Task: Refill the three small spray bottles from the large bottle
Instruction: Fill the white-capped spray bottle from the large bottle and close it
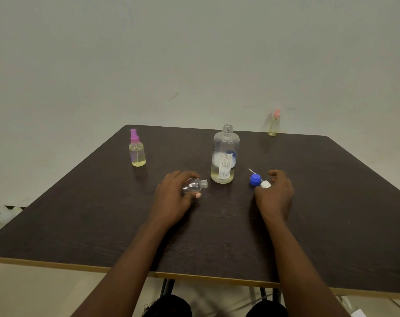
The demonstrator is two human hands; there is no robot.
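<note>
My left hand point(171, 197) grips an empty small clear bottle point(195, 185). The bottle is uncapped and tipped on its side just above the table, with its neck pointing right. The large bottle point(225, 156) stands open at the centre with a little yellowish liquid at its bottom. My right hand point(275, 194) rests on the table with its fingers loosely curled, right beside a blue spray head point(255, 179) with its dip tube and a white cap point(265, 184). A filled small bottle with a pink-purple sprayer point(137, 149) stands at the left. Another filled small bottle with a pink sprayer point(273, 123) is at the far right edge.
The dark wooden table point(217, 236) stands against a plain pale wall. Its light front edge runs just below my forearms. The floor shows to the left of the table, and the table legs are below the front edge.
</note>
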